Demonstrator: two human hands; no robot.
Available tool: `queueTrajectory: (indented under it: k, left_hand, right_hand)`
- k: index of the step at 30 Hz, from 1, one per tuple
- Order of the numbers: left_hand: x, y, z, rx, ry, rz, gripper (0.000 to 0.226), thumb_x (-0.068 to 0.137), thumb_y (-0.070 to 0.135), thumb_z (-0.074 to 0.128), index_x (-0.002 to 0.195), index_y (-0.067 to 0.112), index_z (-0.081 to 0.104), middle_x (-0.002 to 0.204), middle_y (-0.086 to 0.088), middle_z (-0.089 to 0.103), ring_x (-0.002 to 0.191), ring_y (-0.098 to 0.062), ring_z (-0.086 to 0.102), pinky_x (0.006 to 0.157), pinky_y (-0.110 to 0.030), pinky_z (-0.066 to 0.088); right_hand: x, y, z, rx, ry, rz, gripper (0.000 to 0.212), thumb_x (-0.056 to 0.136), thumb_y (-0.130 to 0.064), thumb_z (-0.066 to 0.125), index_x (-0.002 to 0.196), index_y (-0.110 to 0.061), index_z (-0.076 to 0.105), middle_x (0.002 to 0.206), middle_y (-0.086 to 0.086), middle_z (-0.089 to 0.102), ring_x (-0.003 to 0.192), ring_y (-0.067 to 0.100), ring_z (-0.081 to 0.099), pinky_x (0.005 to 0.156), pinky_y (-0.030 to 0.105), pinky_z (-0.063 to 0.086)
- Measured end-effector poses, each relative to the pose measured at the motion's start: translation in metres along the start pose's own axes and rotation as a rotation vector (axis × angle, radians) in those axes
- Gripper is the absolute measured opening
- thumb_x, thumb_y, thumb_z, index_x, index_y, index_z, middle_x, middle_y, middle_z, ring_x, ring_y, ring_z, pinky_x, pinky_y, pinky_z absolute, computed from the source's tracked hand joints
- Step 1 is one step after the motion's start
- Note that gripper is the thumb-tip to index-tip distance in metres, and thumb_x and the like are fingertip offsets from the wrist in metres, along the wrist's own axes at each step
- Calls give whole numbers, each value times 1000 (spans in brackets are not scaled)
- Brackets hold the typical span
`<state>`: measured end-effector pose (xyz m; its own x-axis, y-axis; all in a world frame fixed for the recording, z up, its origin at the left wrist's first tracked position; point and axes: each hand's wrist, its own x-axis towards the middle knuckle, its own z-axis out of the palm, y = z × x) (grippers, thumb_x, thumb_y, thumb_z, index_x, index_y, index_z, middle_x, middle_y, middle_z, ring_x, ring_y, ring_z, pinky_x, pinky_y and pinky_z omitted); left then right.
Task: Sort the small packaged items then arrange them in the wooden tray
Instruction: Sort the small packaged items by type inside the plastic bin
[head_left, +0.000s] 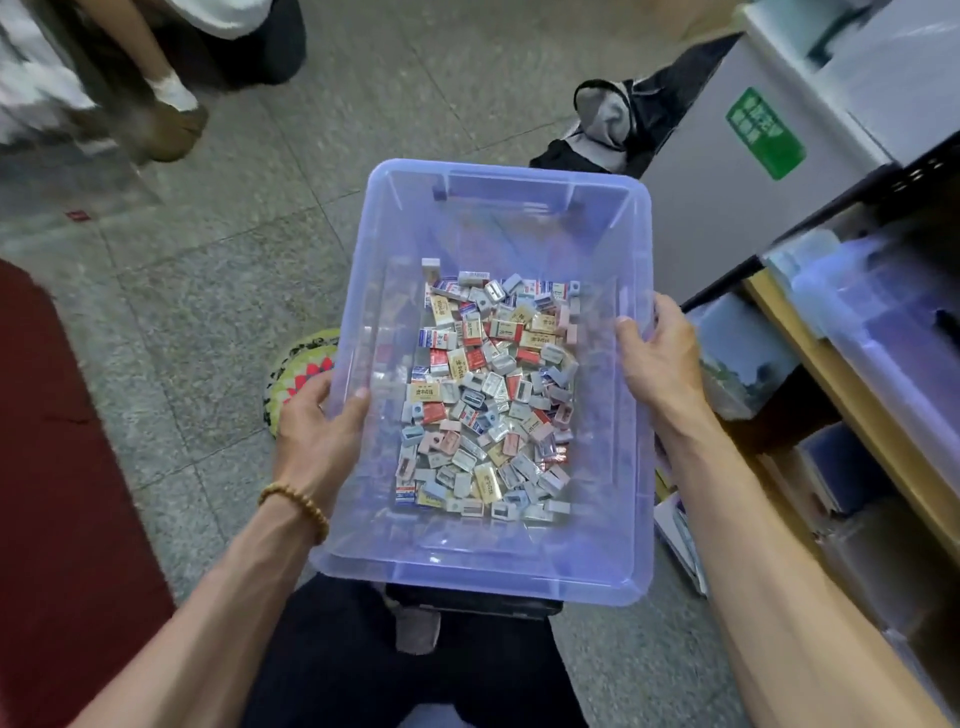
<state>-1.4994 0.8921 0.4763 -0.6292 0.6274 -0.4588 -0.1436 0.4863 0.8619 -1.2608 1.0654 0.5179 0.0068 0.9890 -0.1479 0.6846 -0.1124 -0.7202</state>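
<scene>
I hold a translucent blue plastic bin (498, 566) over my lap, above the floor. My left hand (319, 415) grips its left rim, thumb inside the wall. My right hand (657, 353) grips the right rim the same way. Inside the bin lies a loose heap of small packaged items (491, 400): several little boxes in yellow, red, blue-white, pink and grey. No wooden tray is in view.
A wooden shelf unit (852, 395) with plastic boxes stands at the right. A grey cabinet with a green label (763, 132) is behind it. A dark bag (618, 124) lies on the floor ahead. Another person's legs (166, 104) are at upper left, a red mat (57, 467) at left.
</scene>
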Motion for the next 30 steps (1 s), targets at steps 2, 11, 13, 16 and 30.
queueTrajectory:
  k: [2,11,13,16,30]
  left_hand:
    - [36,17,13,8,-11,3,16,94,14,61,100,27,67,96,4,72,83,-10,67,72,-29,54]
    - [183,60,114,11,86,-68,12,92,16,64,92,28,67,92,3,71,81,-16,65,71,-33,53]
    - [215,61,145,14,129,-108,16,91,21,65,106,24,67,105,-4,72,94,-25,67,83,-43,56]
    - [260,62,189,1,171,-141,27,91,23,66,117,18,64,111,-8,69,98,-27,66,86,-45,56]
    - [445,24,314,-49,192,-215,18,93,9,62,111,11,61,86,-3,68,72,-13,64,66,-29,55]
  right_hand:
    - [33,-8,11,21,11,19,15,97,-17,49,108,-17,59,84,-11,55,68,2,46,63,28,39]
    - [243,-11,62,60,-136,-4,16,98,-13,50,110,-20,58,85,-15,56,67,-7,50,57,13,36]
    - [295,-7,76,62,-192,-23,14,99,-12,50,109,-21,57,85,-16,55,65,-14,50,57,9,37]
    - [363,3,93,72,-239,-57,12,102,-18,50,112,-21,55,93,-15,56,76,-14,52,64,5,39]
    - [584,87,208,-14,-292,-52,40,98,-24,54,136,-11,53,118,-6,55,102,10,52,91,28,43]
